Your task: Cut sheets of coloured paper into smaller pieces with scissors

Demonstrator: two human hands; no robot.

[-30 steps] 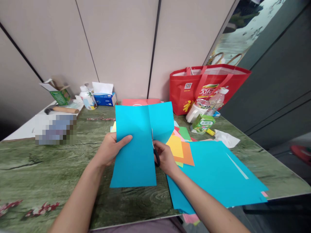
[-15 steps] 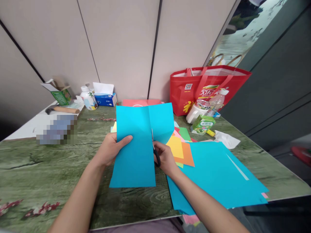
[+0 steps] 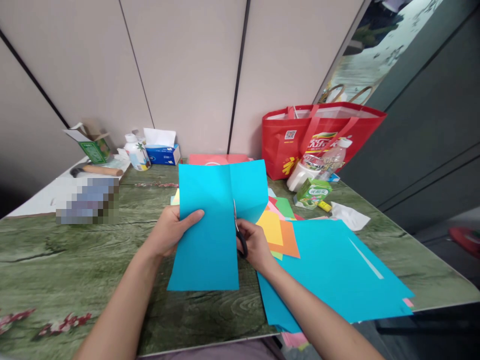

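My left hand (image 3: 170,231) grips the left edge of a blue sheet of paper (image 3: 212,225), thumb on its front, and holds it up above the green table (image 3: 67,270). My right hand (image 3: 254,244) is closed round the black handles of a pair of scissors (image 3: 239,235). The blades point up into a cut that runs from the sheet's lower edge along its middle crease. The part right of the cut is a shorter flap. The blade tips are partly hidden by the paper.
A large blue sheet (image 3: 337,272) lies at the right over coloured papers (image 3: 279,225). At the back stand a red shopping bag (image 3: 318,132), plastic bottles (image 3: 318,165), a green carton (image 3: 313,191), a tissue box (image 3: 162,150) and an open green box (image 3: 90,142). The table's front edge is close.
The scissors have moved a little further up the cut in the blue sheet. Both hands otherwise stay in place.
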